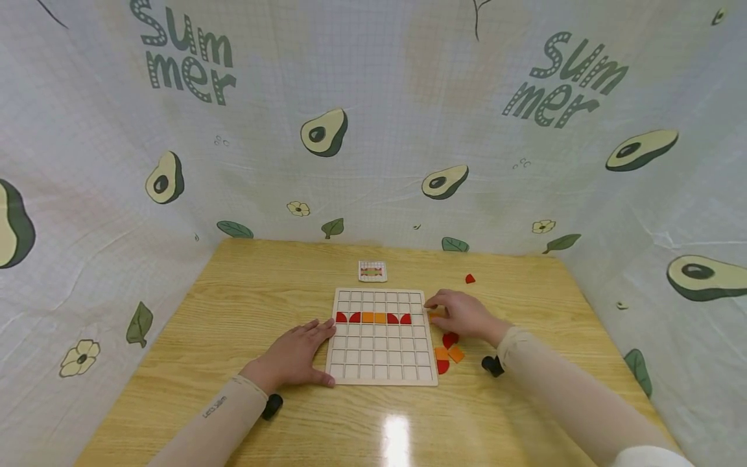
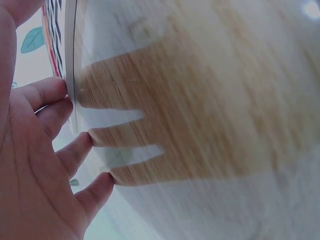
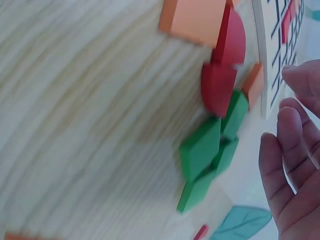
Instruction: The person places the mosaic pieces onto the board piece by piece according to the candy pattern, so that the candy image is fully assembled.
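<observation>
A pale grid board [image 1: 373, 357] lies on the table. One row holds red quarter-round pieces [image 1: 341, 318] at both ends and two orange squares [image 1: 374, 318] in the middle. My left hand [image 1: 294, 357] rests at the board's left edge, fingers spread and fairly straight. Over the board's upper right edge is my right hand [image 1: 463, 314], its fingers loosely bent with no piece showing between them. In the right wrist view, green diamond pieces [image 3: 200, 147] lie near this hand [image 3: 300, 175]; the hand hides them in the head view.
Beside the board's right edge lie loose orange squares [image 1: 456, 353] and red pieces [image 1: 443, 367]. A small pattern card [image 1: 372, 271] sits behind the board. One red piece [image 1: 470, 279] lies apart at the back right. A printed curtain [image 1: 379, 130] surrounds the table [image 1: 262, 279].
</observation>
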### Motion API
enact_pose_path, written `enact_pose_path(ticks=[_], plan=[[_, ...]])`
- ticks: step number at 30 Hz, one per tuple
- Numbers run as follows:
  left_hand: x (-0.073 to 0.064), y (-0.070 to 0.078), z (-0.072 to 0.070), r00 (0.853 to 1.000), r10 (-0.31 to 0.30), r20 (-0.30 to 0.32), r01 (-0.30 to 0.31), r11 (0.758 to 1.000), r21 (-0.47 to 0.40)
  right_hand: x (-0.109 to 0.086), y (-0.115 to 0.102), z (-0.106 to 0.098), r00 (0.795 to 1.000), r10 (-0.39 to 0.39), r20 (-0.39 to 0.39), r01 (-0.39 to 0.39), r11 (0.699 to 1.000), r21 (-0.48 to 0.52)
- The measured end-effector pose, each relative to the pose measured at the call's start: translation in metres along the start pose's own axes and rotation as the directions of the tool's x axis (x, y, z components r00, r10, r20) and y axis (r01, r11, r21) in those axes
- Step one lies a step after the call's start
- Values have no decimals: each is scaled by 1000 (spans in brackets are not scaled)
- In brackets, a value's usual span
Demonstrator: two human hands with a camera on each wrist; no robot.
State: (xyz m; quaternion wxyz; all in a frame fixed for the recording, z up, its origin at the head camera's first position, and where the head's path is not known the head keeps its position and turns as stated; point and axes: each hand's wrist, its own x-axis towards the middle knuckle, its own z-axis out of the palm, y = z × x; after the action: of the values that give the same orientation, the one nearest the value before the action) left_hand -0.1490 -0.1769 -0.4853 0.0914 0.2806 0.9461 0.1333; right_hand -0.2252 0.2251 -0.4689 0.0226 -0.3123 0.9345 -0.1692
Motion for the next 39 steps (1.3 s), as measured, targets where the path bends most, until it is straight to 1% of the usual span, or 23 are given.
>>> enact_pose_path(ticks=[5,10,16,18,24,28,32,39], plan=[[0,1,-1,1000,-6,6,5,1000,12,-9,10,-9,999,34,-18,-33,999,16],[0,1,0,1000,-9,9,9,1000,13,-14,20,-9,998,54,-15,-54,998,13],[-1,1,1,1000,-22,13,22,1000,12,-12,20,-4,998,66,-4,-65,997,39],[-1,1,1,999,-27,18,27,1000,14,-11,18,-1,997,82,10,-82,996,44],[1,2,1,999,-41,20,41,999,30,-6,15,6,997,70,41,-70,997,11],[0,2,1,999,-38,23,37,999,24,-6,17,11,997,65,51,-64,998,-13],[0,2,1,999,-32,25,32,999,16,-6,19,14,997,62,46,-61,998,-32],[0,1,2,999,-36,22,35,999,32,-5,19,15,998,55,39,-53,998,-42]])
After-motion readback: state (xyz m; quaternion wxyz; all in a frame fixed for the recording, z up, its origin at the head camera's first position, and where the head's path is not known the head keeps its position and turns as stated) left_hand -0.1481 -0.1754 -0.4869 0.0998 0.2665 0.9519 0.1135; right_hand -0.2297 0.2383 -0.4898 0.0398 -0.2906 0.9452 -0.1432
